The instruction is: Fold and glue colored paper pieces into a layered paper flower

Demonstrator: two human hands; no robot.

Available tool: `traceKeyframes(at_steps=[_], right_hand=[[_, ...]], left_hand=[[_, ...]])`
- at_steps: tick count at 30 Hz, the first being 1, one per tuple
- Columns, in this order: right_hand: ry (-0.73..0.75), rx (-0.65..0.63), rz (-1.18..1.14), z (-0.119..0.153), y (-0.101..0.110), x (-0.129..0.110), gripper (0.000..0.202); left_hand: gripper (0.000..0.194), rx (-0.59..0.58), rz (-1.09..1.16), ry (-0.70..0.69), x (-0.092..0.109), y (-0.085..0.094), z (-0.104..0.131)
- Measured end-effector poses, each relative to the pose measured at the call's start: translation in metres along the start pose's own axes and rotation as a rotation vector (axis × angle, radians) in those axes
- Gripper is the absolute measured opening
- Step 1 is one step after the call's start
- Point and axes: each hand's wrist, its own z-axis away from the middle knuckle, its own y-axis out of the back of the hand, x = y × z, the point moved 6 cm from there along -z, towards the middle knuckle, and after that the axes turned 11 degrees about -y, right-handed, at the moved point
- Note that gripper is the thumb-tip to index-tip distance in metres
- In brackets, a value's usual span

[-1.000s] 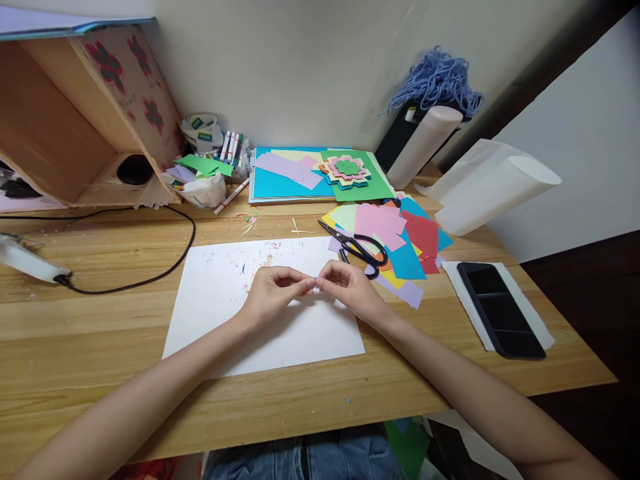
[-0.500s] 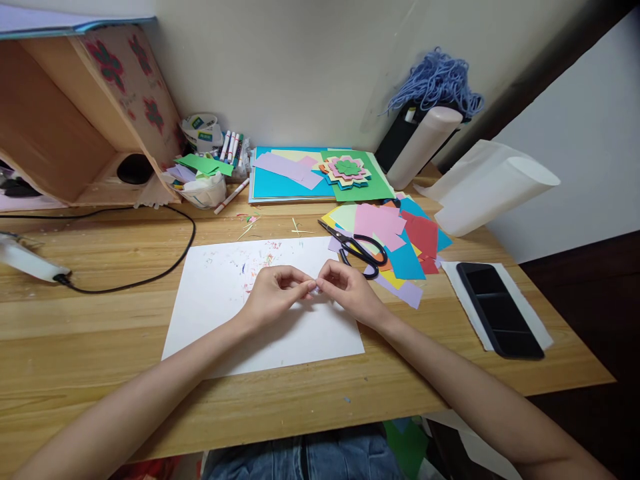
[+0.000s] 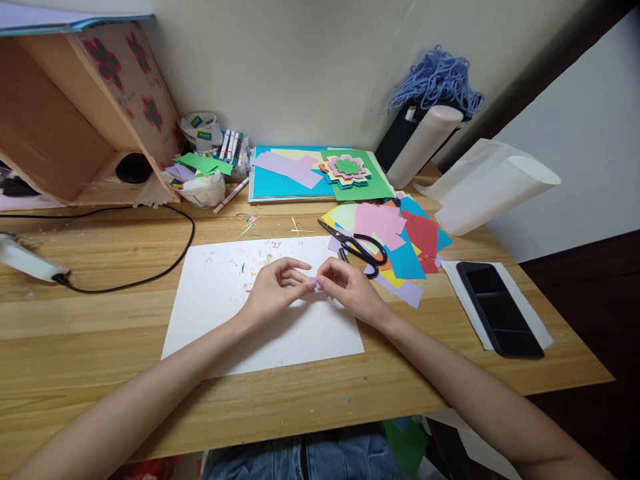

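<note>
Both hands meet above the right part of a white sheet of paper [image 3: 220,333] on the wooden desk. Between their fingertips is a small piece of purple paper [image 3: 315,283], mostly covered by the fingers. My left hand [image 3: 277,287] pinches it from the left, its index finger lifted away from the thumb. From the right, my right hand [image 3: 347,287] pinches the same piece with thumb and index finger. Black-handled scissors [image 3: 357,248] lie just beyond my right hand, partly on coloured paper scraps [image 3: 383,227].
A layered paper flower [image 3: 346,170] rests on coloured sheets [image 3: 295,190] at the back. Markers [image 3: 231,147] and a scrap-filled container [image 3: 203,190] stand back left. A black cable [image 3: 194,233] loops at left. Right are a phone [image 3: 500,310] and a paper roll [image 3: 500,193].
My left index finger has lifted and straightened away from the thumb, and more of the purple paper shows. The arms have hardly moved.
</note>
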Motion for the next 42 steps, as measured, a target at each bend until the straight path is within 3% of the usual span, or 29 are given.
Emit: traceKeyframes(at_steps=[12,25,30,42], right_hand=[[-0.057,-0.063,-0.053,-0.002,-0.004,0.006,0.010],[-0.029,0.022,-0.129,-0.004,0.003,0.001,0.014],[-0.059,-0.016,-0.101,-0.005,0.000,0.008,0.015],[-0.029,-0.040,0.053,0.000,-0.007,0.005,0.009]], left_hand=[[0.035,-0.131,0.048,0.055,0.001,-0.004,0.000],[0.040,-0.063,0.063,0.119,0.001,0.001,-0.002],[0.037,-0.058,0.030,0.075,0.000,0.001,-0.002],[0.032,-0.192,0.041,0.022,0.001,-0.008,0.003]])
